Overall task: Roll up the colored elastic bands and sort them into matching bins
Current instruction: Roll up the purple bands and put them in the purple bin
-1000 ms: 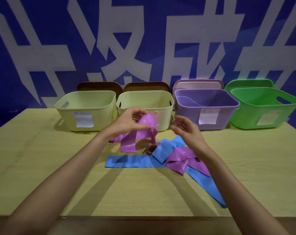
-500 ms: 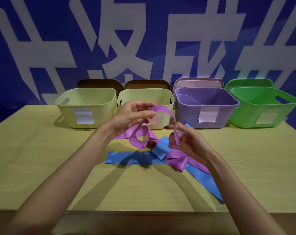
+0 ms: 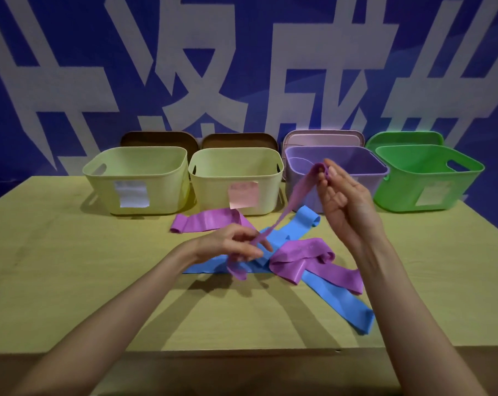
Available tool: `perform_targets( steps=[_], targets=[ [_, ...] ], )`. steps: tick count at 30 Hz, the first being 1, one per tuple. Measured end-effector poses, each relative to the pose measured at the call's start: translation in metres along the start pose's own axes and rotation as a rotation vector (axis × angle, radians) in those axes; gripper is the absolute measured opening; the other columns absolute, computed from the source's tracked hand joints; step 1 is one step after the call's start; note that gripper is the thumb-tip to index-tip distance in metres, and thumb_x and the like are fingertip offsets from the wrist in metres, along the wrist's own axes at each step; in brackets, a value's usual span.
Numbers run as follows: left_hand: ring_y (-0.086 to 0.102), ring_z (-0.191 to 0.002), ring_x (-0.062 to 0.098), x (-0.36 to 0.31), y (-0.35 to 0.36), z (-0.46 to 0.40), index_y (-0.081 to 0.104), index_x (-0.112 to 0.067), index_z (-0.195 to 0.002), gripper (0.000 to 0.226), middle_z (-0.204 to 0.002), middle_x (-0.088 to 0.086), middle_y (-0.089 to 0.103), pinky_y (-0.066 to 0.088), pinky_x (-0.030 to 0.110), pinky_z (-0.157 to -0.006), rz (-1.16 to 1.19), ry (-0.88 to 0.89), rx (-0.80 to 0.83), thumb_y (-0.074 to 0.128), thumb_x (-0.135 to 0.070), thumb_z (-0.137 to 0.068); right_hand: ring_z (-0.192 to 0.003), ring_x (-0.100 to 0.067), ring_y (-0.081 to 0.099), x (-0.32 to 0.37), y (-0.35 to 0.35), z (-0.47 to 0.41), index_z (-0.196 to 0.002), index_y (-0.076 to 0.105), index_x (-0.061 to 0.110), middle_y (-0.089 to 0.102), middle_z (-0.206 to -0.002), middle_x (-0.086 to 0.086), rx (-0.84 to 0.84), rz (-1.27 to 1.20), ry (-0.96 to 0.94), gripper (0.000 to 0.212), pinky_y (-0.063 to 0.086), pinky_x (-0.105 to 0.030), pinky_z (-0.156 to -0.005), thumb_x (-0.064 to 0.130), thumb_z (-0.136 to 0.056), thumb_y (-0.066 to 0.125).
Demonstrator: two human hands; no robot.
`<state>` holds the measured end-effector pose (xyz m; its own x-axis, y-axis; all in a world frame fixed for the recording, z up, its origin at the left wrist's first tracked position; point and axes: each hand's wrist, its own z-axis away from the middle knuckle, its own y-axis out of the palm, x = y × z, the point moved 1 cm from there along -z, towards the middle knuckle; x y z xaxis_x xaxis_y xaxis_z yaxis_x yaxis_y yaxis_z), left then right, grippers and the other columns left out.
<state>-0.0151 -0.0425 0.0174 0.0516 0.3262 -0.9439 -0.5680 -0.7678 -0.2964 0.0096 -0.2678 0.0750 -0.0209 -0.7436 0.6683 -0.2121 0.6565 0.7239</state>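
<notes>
Right hand point(image 3: 343, 195) pinches the purple band point(image 3: 296, 195) end, left hand point(image 3: 233, 242) grips it lower down; slack below left's grip may snag the blue band point(image 3: 327, 287), dragging it.

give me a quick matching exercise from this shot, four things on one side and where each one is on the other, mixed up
Things:
1. purple band
2. blue band
3. green bin
4. pink label

Places:
a. far right of the bin row
b. pinched between both hands, stretched above the table
c. on the front of the second bin from the left
d. flat on the table under purple bands

Pairs: 1-b, 2-d, 3-a, 4-c

The right hand pinches the upper end, the left hand the lower part.
</notes>
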Motion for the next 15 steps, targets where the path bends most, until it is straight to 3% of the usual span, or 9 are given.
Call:
perform_targets(
  steps=[5,9,12,15],
  targets=[
    [0.040,-0.055,0.012,0.011,0.017,-0.009,0.056,0.000,-0.120,0.049,-0.077,0.006,0.039,0.041,0.022,-0.050,0.216,-0.066,-0.074,0.052,0.000,-0.071,-0.077,-0.012,0.070,0.008,-0.011,-0.006,-0.086,0.075,0.001,0.073,-0.084,-0.010,-0.118,-0.051,-0.122,0.026,0.054,-0.017,-0.073,-0.010,-0.091,0.051],
    [0.060,-0.064,0.014,0.017,0.029,-0.021,0.053,0.013,-0.113,0.031,-0.079,0.010,0.063,0.049,0.027,-0.055,0.351,-0.131,-0.091,0.047,0.005,-0.083,-0.074,-0.013,0.070,0.015,-0.035,-0.005,-0.093,0.067,-0.004,0.073,-0.082,-0.011,-0.231,-0.111,-0.222,0.017,0.055,-0.019,-0.074,-0.010,-0.090,0.052],
    [0.069,-0.082,0.014,0.009,0.043,-0.019,0.056,0.010,-0.112,0.026,-0.097,0.010,0.071,0.055,0.025,-0.069,0.375,-0.120,0.058,0.042,0.010,-0.090,-0.074,-0.014,0.070,0.026,-0.058,0.000,-0.093,0.066,-0.006,0.073,-0.080,-0.011,-0.277,-0.127,-0.265,0.013,0.055,-0.020,-0.076,-0.009,-0.089,0.054],
    [0.069,-0.092,0.015,-0.005,0.059,-0.015,0.057,0.005,-0.113,0.025,-0.102,0.009,0.072,0.054,0.019,-0.074,0.339,-0.087,0.199,0.041,0.009,-0.094,-0.076,-0.013,0.070,0.043,-0.091,0.007,-0.092,0.066,-0.005,0.073,-0.079,-0.011,-0.319,-0.102,-0.232,0.014,0.054,-0.018,-0.076,-0.011,-0.086,0.054]
  ],
)
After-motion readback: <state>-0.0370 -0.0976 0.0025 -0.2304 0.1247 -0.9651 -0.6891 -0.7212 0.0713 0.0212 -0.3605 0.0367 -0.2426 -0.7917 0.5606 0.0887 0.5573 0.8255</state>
